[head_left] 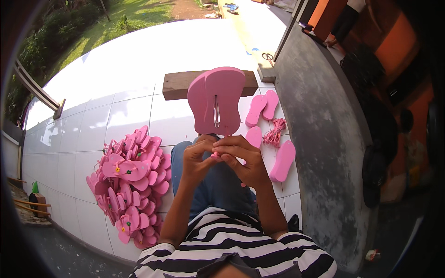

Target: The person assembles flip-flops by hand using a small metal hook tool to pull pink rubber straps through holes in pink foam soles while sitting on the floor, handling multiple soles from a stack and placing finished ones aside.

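My left hand (196, 158) and my right hand (246, 157) meet in front of my knees, fingertips pinched together on a small pink strap piece (215, 155). Most of that piece is hidden by the fingers. Just beyond the hands, two pink flip-flop soles (224, 88) overlap and rest against a brown wooden block (175, 86). A thin looped metal tool (216, 116) lies along the front sole, its upper end at a slit or hole there. Neither hand visibly grips the metal tool.
A large heap of pink flip-flops (132, 171) with small flowers lies on the tiles at left. At right are loose pink soles (283, 161) and a bundle of pink straps (276, 131). Scissors (267, 57) sit on a ledge by the grey wall (320, 129). Another person (345, 23) is at upper right.
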Demonstrator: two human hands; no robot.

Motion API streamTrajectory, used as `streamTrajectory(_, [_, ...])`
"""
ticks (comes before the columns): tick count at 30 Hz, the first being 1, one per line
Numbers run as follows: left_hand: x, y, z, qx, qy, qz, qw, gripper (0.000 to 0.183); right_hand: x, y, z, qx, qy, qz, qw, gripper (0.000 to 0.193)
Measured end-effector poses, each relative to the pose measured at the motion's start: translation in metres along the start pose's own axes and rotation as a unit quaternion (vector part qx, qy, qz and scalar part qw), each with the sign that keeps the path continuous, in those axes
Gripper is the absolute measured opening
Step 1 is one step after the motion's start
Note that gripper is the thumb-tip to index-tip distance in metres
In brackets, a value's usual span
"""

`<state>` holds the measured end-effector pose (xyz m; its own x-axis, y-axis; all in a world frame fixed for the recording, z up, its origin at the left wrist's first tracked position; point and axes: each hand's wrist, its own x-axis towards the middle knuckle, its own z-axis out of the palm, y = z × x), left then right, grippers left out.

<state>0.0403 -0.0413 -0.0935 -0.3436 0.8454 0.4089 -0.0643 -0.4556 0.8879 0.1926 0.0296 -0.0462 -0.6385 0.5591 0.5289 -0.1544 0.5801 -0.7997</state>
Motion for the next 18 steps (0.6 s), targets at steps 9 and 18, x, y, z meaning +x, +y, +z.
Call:
streamTrajectory(9, [0.029,0.002,-0.007,-0.027,-0.011,0.019,0.999,0.017,0.016,0.012,0.01,0.245,0.119,0.089,0.958,0.015])
streamTrajectory(18, [0.097,0.055,-0.012,0.344,0.122,0.227,0.903,0.019,0.034,0.011,0.026,0.303,0.234,0.049,0.923,0.014])
